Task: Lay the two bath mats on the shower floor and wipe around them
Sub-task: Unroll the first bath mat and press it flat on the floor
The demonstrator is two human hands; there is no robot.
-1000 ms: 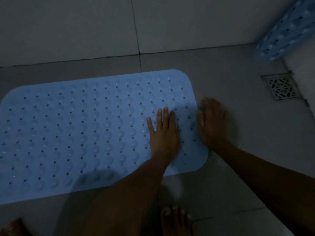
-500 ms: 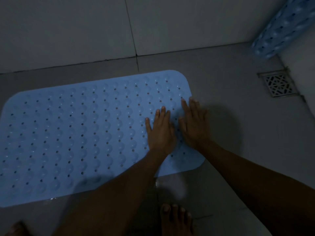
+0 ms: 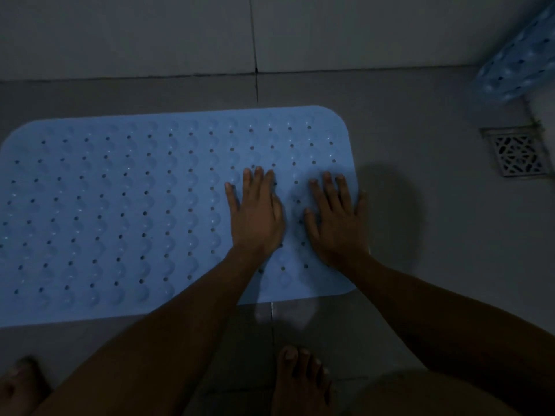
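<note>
Left hand (image 3: 256, 217) and right hand (image 3: 338, 220), fingers flat and released, press the limp, rubbery blue bath mat (image 3: 120, 211) onto the shower floor (image 3: 420, 121); second mat (image 3: 519, 64), rolled, waits at two o'clock, best gripped by its edge.

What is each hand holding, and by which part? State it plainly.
Nothing is held. The left hand and right hand both lie flat, fingers straight, pressing on the right end of the blue bath mat.
</note>
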